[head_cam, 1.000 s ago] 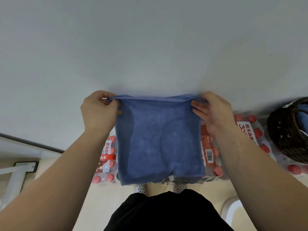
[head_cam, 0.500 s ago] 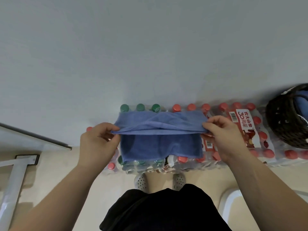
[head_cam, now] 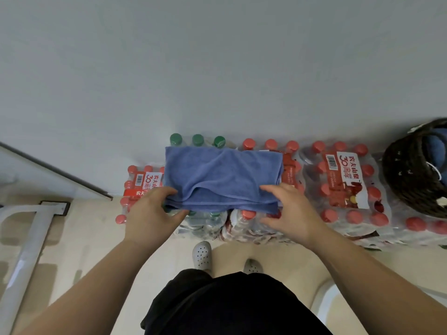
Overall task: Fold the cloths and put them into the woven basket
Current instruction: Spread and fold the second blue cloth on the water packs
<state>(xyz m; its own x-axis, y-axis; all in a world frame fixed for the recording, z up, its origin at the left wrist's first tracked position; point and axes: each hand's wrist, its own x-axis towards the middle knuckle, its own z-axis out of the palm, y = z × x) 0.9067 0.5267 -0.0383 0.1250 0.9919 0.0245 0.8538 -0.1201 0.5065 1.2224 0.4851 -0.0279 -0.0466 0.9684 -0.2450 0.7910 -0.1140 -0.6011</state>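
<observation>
A blue cloth, folded in half, lies across the tops of shrink-wrapped bottle packs against the wall. My left hand holds its near left corner, fingers on top and thumb under the front edge. At the near right corner my right hand holds it the same way, index finger on top and thumb below. The dark woven basket stands on the packs at the far right, and another blue cloth shows inside it.
Red-capped bottle packs and a few green-capped bottles line the white wall. A white frame stands on the floor at left. My feet in white shoes are just in front of the packs.
I lowered the hanging cloth onto the bottle packs and folded it in half; it now lies flat, with both hands at its near edge.
</observation>
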